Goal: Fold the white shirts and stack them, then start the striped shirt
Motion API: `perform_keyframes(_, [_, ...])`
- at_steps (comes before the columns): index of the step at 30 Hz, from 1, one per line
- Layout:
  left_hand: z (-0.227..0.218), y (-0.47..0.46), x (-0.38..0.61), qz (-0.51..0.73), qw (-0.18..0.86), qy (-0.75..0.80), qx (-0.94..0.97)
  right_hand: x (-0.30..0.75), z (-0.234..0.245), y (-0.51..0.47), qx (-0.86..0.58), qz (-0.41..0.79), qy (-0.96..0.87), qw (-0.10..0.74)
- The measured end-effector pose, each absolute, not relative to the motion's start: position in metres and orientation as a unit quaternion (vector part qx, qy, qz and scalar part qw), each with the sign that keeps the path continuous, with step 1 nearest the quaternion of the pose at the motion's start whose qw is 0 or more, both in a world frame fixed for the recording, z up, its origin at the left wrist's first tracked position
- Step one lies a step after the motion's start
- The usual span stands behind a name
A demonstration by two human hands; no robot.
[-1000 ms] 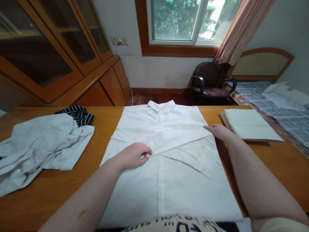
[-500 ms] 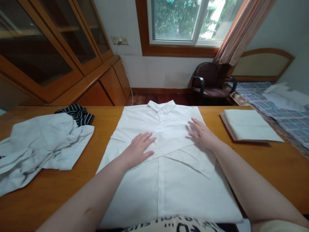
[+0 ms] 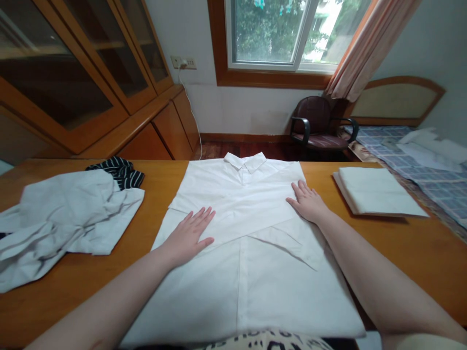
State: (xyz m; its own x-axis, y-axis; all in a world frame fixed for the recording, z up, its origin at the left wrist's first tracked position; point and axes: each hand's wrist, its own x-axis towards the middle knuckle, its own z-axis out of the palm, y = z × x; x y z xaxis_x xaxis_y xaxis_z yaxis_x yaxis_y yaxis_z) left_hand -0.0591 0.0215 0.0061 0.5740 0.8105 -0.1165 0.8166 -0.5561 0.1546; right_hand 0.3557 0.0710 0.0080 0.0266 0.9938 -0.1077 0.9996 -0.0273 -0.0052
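Closest in view, the front of the person's printed top (image 3: 266,341) shows at the bottom edge, its dark lettering upside down and cut off too much to read. A white shirt (image 3: 237,296) lies flat on the table, its collar (image 3: 244,163) pointing away from the person, with folded layers crossing in a V across its middle. The left hand (image 3: 188,237) rests on the shirt with its fingers spread, palm down and pinching nothing. The right hand (image 3: 308,203) lies the same way, spread and flat, near the shirt's far right edge.

To the left, a crumpled pale gray garment (image 3: 62,218) partly overlaps a dark striped garment (image 3: 118,172). To the right, a folded white cloth stack (image 3: 375,192) sits just beside the shirt. All of these rest on a wooden table (image 3: 54,304) with an orange-brown finish.

Beyond the table are a dark wood floor (image 3: 255,151) and a wooden cabinet with glass doors (image 3: 73,73). A white cord runs down the wall from a wall socket (image 3: 184,62). Farther on stand a dark padded armchair (image 3: 315,124), a bed with a blue checked cover (image 3: 438,189), and a window (image 3: 270,36) with a peach curtain (image 3: 372,48).
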Motion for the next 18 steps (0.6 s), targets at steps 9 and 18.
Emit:
perform_keyframes(9, [-0.001,0.019,-0.065,0.011,0.054,0.475,0.878,0.225,0.041,0.047,0.407,-0.140,0.900,-0.070])
perform_keyframes(18, [0.003,0.017,-0.066,0.004,0.061,0.485,0.872,0.278,0.005,0.125,0.578,-0.094,0.810,-0.012])
